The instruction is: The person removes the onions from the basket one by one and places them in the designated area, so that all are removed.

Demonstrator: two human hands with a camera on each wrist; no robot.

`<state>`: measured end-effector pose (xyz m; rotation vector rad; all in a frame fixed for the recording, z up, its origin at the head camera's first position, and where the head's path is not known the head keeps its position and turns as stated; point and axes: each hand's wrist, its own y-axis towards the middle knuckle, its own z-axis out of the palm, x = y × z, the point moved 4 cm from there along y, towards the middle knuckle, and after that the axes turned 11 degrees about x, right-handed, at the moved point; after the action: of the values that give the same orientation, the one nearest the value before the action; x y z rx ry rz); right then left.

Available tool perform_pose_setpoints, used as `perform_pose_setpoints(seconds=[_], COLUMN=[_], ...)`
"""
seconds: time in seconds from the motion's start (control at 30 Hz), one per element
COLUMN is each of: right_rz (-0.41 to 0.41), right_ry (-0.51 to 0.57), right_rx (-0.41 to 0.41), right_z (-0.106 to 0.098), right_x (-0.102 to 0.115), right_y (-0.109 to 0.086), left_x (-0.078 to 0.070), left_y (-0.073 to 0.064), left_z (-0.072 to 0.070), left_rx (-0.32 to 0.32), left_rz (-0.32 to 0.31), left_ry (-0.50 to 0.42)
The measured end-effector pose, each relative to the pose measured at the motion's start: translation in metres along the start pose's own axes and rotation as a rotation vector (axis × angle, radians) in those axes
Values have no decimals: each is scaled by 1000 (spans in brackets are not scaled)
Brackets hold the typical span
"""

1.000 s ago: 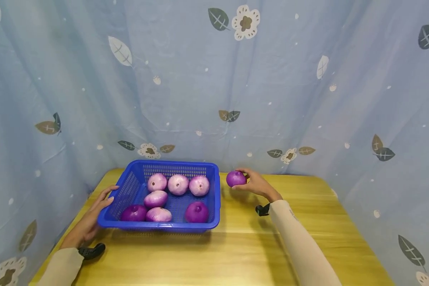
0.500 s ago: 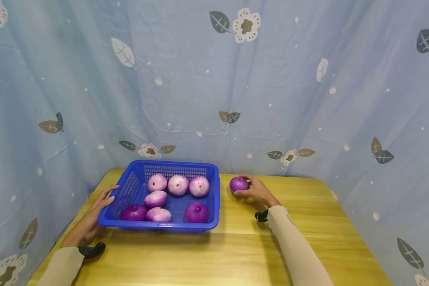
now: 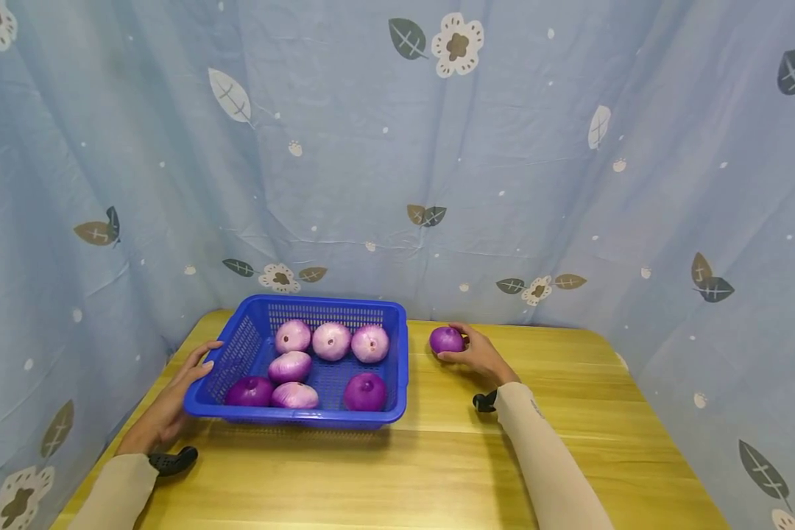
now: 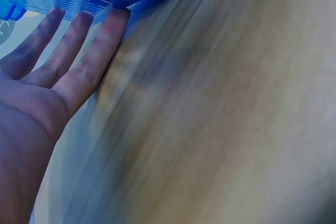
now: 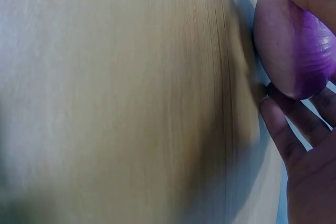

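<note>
A blue plastic basket (image 3: 296, 417) with slotted walls stands on the table and holds several purple onions, such as a dark onion (image 3: 365, 391) in its near right corner and a paler onion (image 3: 331, 341) at the back. My left hand (image 3: 165, 403) is at the basket's left side; in the left wrist view its straight fingers (image 4: 79, 69) rest their tips against the slotted wall. To the right of the basket, my right hand (image 3: 478, 355) holds a purple onion (image 3: 447, 340) between thumb and fingers, low at the table's surface. The right wrist view shows the onion (image 5: 294, 40) from close by.
The wooden table (image 3: 344, 478) reaches back to a blue curtain (image 3: 397, 169) with leaf and flower prints, which also hangs along both sides. A black strap piece (image 3: 174, 461) sits at the left wrist, another black piece (image 3: 485, 401) at the right.
My right hand has moved slightly right and lowered the onion toward the table, away from the basket. The left hand and the basket have stayed nearly where they were.
</note>
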<state>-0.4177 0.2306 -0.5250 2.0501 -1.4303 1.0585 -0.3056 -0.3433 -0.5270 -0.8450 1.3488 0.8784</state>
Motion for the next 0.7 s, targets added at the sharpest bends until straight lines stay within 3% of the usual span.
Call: perform_pose_setpoints(seconds=[0.4, 0.7], right_rz=[11, -13], right_ry=[27, 20], right_rx=[18, -4], right_z=[-5, -19], right_x=[2, 14], right_y=[-8, -16], left_x=[1, -3], left_y=[-2, -2], left_z=[1, 1], left_rx=[2, 59], left_rz=[-19, 38], left_ry=[16, -26])
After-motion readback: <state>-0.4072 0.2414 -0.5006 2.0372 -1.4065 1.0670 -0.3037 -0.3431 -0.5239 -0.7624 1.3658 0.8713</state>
